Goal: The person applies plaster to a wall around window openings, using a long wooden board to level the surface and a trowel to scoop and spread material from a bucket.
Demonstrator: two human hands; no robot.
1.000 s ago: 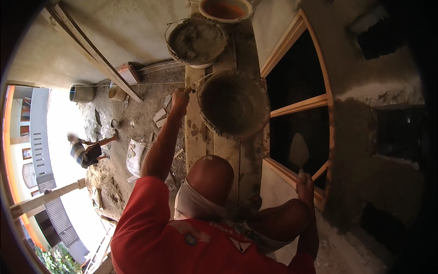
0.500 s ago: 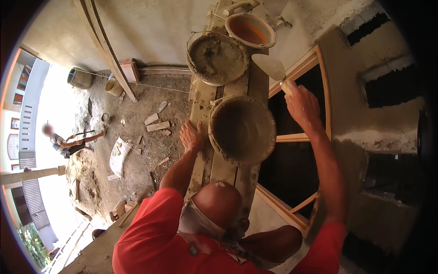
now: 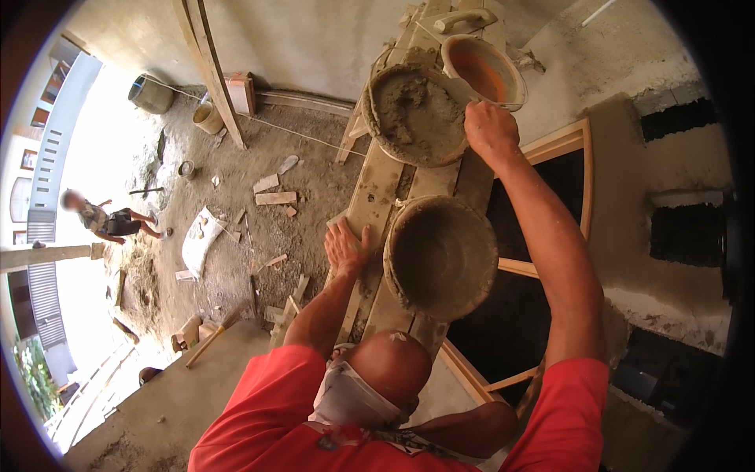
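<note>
My right hand point(image 3: 494, 134) is closed at the right rim of a bucket point(image 3: 377, 130) of thick grey mortar point(image 3: 421, 118). The half-second-old frame shows a trowel in this fist; its blade and handle are now mostly hidden. My left hand point(image 3: 346, 245) lies with fingers apart on the left edge of the wooden planks point(image 3: 368, 197). Between my arms stands a second mortar-coated bucket point(image 3: 440, 256), with a dark, shallow layer inside. Beyond my right hand is a bucket with an orange inside point(image 3: 480, 72).
A curved wooden handle point(image 3: 464, 20) lies at the planks' far end. Wooden frames point(image 3: 586, 165) border dark openings on the right. Down left, a person point(image 3: 110, 220) stands on rubble-strewn ground near a white sack point(image 3: 200, 240). A brush point(image 3: 214, 337) rests on a ledge.
My right hand has swung left with the trowel, from beside the planks to the mortar bucket. My left hand stays on the planks. The distant person no longer holds the long tool.
</note>
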